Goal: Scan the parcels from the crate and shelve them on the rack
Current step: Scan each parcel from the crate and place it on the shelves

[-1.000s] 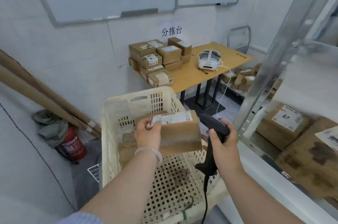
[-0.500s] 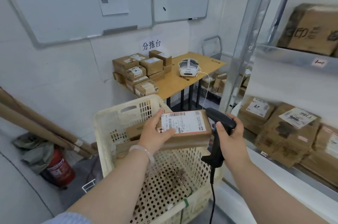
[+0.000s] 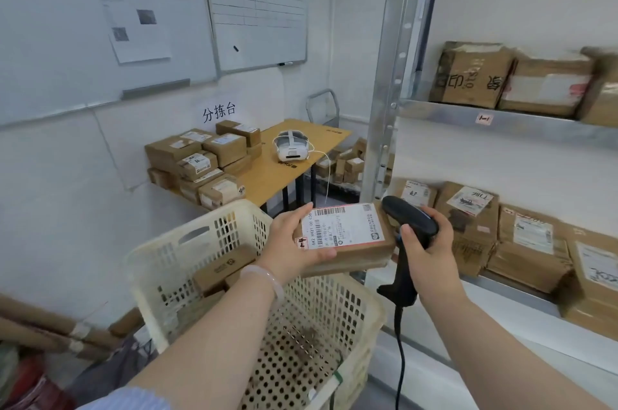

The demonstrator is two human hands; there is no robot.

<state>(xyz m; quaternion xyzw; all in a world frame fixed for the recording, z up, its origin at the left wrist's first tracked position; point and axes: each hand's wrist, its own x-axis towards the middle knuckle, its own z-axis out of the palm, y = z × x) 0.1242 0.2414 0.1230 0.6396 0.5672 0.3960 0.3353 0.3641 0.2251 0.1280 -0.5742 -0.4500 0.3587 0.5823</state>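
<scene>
L fingers (image 3: 301,213) round parcel (image 3: 344,232) above crate (image 3: 150,250); rack (image 3: 388,108) R, table (image 3: 284,172) behind.

Soft, cool, even light fills the room, with no source in view. The white walls look slightly washed out and shadows are faint. Motion blur smears the shelved parcels (image 3: 595,88) at the right edge. The rack upright (image 3: 396,75) bows from wide-angle distortion. At centre, the held parcel (image 3: 361,252) shows a sharp label (image 3: 341,225).
</scene>
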